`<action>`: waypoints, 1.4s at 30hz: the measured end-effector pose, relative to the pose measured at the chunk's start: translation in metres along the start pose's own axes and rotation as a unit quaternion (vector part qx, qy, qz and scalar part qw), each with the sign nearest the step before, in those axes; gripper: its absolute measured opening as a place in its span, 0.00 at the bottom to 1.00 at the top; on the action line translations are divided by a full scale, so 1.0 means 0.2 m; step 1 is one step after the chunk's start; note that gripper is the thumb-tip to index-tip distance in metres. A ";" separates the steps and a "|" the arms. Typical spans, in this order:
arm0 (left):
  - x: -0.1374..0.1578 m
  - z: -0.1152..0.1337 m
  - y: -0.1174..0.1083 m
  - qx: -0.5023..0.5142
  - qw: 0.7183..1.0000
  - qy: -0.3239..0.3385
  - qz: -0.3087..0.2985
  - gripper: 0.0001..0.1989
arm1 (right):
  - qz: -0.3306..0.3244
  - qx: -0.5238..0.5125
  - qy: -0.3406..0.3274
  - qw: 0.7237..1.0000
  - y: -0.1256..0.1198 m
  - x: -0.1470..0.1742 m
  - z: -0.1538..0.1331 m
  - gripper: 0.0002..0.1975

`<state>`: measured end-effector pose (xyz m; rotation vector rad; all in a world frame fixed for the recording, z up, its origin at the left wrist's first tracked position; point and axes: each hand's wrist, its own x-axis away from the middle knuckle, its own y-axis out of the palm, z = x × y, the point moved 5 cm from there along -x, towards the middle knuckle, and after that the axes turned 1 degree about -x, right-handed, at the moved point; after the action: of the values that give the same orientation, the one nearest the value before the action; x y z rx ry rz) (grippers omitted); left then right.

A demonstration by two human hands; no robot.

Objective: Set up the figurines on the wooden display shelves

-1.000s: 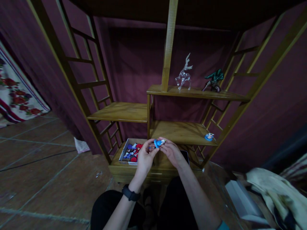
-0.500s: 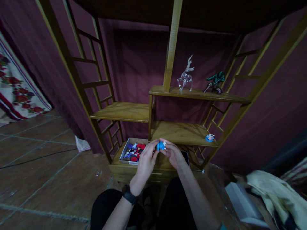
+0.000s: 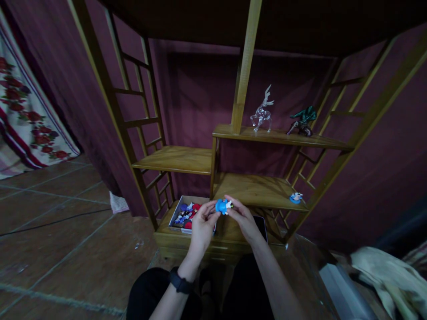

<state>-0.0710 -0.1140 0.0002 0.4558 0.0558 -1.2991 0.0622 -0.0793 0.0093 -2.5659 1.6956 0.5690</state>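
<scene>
Between my two hands is a small blue and white figurine [image 3: 223,206], lying on its side with its blue base to the left. My left hand [image 3: 203,222] grips the base end between thumb and fingers. At the white end, the thumb and fingers of my right hand [image 3: 243,219] close on the figurine. Just left of my left hand, a cardboard box [image 3: 176,214] holds several red, purple and white figurines, partly hidden by that hand. A similar blue and white figurine [image 3: 296,198] stands at the right end of the middle shelf [image 3: 253,189].
On the upper right shelf [image 3: 300,138] stand a clear deer figurine [image 3: 262,111] and a green-caped figure [image 3: 303,121]. A dark flat object [image 3: 261,226] lies by my right wrist. A grey box [image 3: 343,291] and pale cloth [image 3: 383,278] are on the floor at right.
The figurine has turned in my fingers and more of it shows now. Both hands still hold it. The whole view has shifted slightly, with the shelves appearing lower and further right.
</scene>
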 end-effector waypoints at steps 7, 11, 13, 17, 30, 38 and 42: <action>0.00 -0.05 -0.04 0.110 0.987 -0.110 0.044 0.21 | -0.027 0.094 -0.042 0.994 0.01 -0.01 -0.03 0.18; 0.00 -0.07 -0.05 0.139 0.978 -0.146 0.055 0.19 | 0.026 0.115 -0.029 0.993 -0.01 -0.03 0.00 0.13; 0.00 -0.07 -0.04 0.144 0.976 -0.155 0.058 0.18 | 0.042 0.113 -0.013 0.993 -0.01 -0.03 0.01 0.12; 0.00 -0.08 -0.01 0.144 0.974 -0.170 0.041 0.19 | 0.058 0.103 0.005 0.993 0.00 -0.03 0.00 0.12; -0.01 -0.10 0.04 0.071 0.984 -0.162 -0.013 0.22 | 0.083 0.067 0.027 0.994 -0.05 -0.02 0.01 0.12; 0.01 0.00 0.08 0.031 0.994 -0.106 -0.012 0.22 | 0.078 0.042 0.017 0.996 -0.02 -0.01 -0.06 0.12; 0.01 0.01 0.08 0.047 0.992 -0.110 -0.032 0.20 | 0.083 0.032 0.022 0.996 -0.02 0.00 -0.07 0.12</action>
<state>-0.0566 -0.1130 0.0058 0.3901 -0.1780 -1.4117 0.0698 -0.0811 0.0214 -2.4268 1.9217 0.4581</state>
